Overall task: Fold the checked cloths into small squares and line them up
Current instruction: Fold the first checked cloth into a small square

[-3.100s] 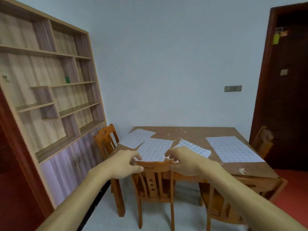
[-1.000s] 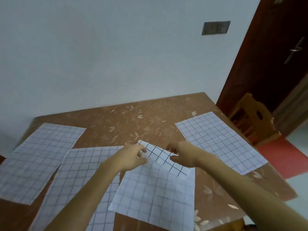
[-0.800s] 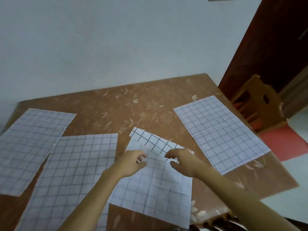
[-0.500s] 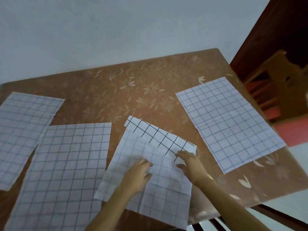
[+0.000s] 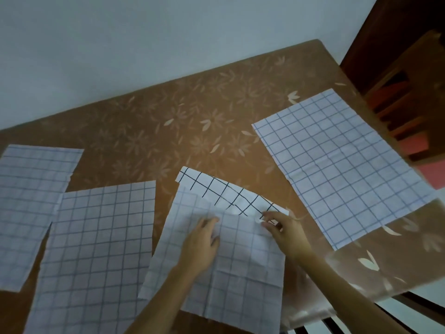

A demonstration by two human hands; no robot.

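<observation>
Several white checked cloths lie on a brown flower-patterned table (image 5: pixel 192 121). The middle cloth (image 5: pixel 231 280) lies half folded, its pale back side up and a strip of bold black grid (image 5: pixel 216 189) showing at the far edge. My left hand (image 5: pixel 199 247) rests flat on it, fingers straight. My right hand (image 5: pixel 284 230) pinches the folded edge at the cloth's right side. Flat, unfolded cloths lie at the right (image 5: pixel 337 165), the left (image 5: pixel 96 249) and the far left (image 5: pixel 31 201).
A pale wall runs behind the table's far edge. A wooden chair (image 5: pixel 409 97) stands beyond the right corner by a dark door. Another chair's back (image 5: pixel 356 317) shows below the near edge at the bottom right.
I came up to the table and the view tilted down over it. Both hands drew the middle cloth's far edge towards me, then settled on the folded cloth; the left hand now lies flat.
</observation>
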